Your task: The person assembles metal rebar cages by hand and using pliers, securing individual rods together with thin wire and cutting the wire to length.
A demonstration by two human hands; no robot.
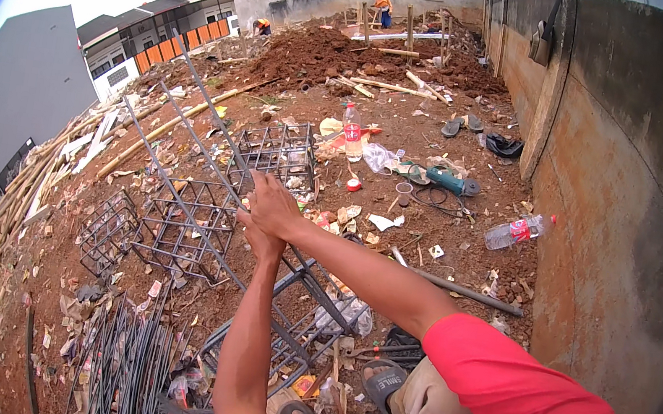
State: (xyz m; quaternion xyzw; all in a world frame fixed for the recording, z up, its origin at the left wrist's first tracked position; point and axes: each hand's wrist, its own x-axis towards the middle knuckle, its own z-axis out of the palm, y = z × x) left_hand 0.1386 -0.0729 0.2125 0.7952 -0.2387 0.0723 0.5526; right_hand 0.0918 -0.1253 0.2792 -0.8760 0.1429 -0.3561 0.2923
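Observation:
My right hand (271,205) is closed around a long steel rebar (211,108) that slants up and away to the left. Just below it, partly covered by it, my left hand (261,239) is closed at the same bar. Two more thin bars run nearly parallel, to the left of the held one. Under my forearms lies a rebar cage (298,334), its square ties partly hidden. Further square rebar cages rest on the soil: one (185,225) left of my hands, a smaller one (109,231) beyond it, and another (275,153) just past my hands.
Loose rebar pieces (126,369) lie lower left. An angle grinder (452,182), an upright bottle (352,134), a lying bottle (519,232) and a metal pipe (464,292) are on the littered soil. A concrete wall (630,190) borders the right. Two people work far off near dirt mounds (310,56).

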